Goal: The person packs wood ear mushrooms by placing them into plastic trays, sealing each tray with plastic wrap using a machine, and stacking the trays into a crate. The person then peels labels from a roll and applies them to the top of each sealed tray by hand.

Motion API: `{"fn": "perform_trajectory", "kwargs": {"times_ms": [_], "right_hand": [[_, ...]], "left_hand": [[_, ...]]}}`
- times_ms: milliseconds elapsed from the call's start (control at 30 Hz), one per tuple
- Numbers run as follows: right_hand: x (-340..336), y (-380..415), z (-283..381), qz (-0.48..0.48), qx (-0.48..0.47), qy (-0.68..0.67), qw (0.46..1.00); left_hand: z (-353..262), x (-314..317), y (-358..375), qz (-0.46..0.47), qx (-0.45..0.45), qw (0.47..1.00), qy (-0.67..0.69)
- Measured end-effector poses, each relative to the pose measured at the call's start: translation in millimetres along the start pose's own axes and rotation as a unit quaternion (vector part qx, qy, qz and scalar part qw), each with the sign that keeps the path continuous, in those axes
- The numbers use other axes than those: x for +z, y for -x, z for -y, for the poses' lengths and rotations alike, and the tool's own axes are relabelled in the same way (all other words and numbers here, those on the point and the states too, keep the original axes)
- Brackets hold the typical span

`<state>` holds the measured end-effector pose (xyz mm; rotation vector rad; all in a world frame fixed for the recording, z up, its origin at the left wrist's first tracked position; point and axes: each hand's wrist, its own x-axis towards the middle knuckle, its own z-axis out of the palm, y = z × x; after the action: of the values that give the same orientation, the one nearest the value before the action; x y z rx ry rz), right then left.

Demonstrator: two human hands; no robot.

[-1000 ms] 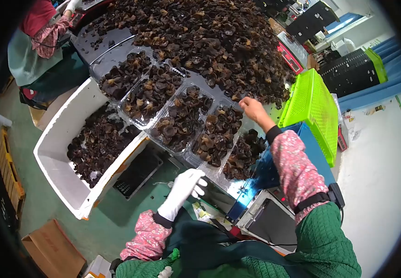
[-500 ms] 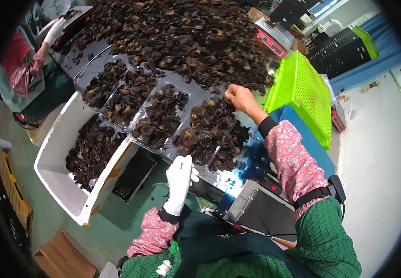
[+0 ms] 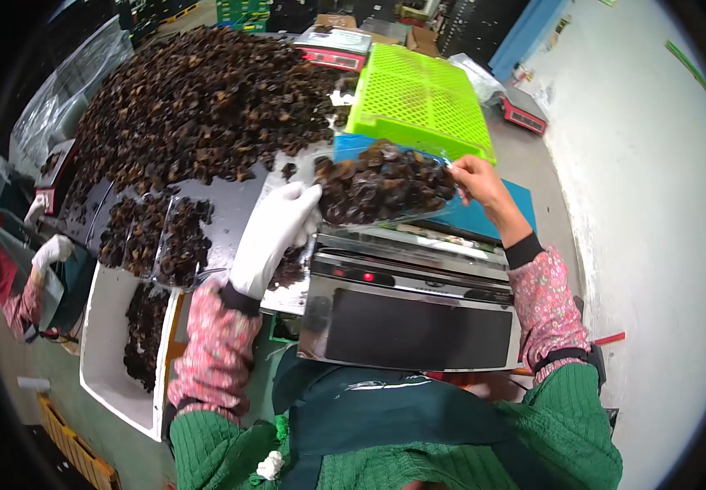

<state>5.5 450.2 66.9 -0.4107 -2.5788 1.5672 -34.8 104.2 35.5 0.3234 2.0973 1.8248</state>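
Observation:
A clear plastic tray heaped with dark brown wood ear mushrooms (image 3: pixel 386 184) hangs level between my two hands, above the metal machine (image 3: pixel 418 327) with a black plate on its front. My left hand (image 3: pixel 278 229), in a white glove, is closed on the tray's left end. Bare, my right hand (image 3: pixel 479 181) pinches the right end between thumb and fingers. Left of my left hand, more filled trays (image 3: pixel 183 245) rest at the table's edge. Behind them spreads a large pile of loose wood ear mushrooms (image 3: pixel 198 106).
A bright green plastic crate (image 3: pixel 422 90) lies beyond the held tray, over a blue surface (image 3: pixel 524 208). Red scales (image 3: pixel 524 114) stand at the right and back. Below the table's left edge is a white foam box (image 3: pixel 112 351). At far left, a co-worker's gloved hand (image 3: pixel 53 251) shows.
A filled tray has been lifted off the table and carried right, over the machine. My left hand has come up onto its left end. The view has swung right.

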Motion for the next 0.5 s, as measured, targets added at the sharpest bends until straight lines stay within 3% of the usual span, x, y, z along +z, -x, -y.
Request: {"fn": "perform_trajectory", "kwargs": {"times_ms": [100, 133, 300, 500], "right_hand": [[-47, 23, -37, -0.082, 0.038, -0.014, 0.996], [-59, 24, -52, -0.096, 0.044, -0.017, 0.994], [-72, 34, -101, -0.132, 0.085, 0.034, 0.987], [-76, 63, -99, -0.133, 0.067, 0.056, 0.987]], "left_hand": [[-7, 54, -58, 0.028, 0.023, 0.991, -0.131], [-10, 71, -73, 0.033, -0.007, 0.983, -0.181], [4, 110, -111, 0.06, 0.049, 0.908, -0.413], [12, 103, -95, -0.001, 0.112, 0.914, -0.39]]}}
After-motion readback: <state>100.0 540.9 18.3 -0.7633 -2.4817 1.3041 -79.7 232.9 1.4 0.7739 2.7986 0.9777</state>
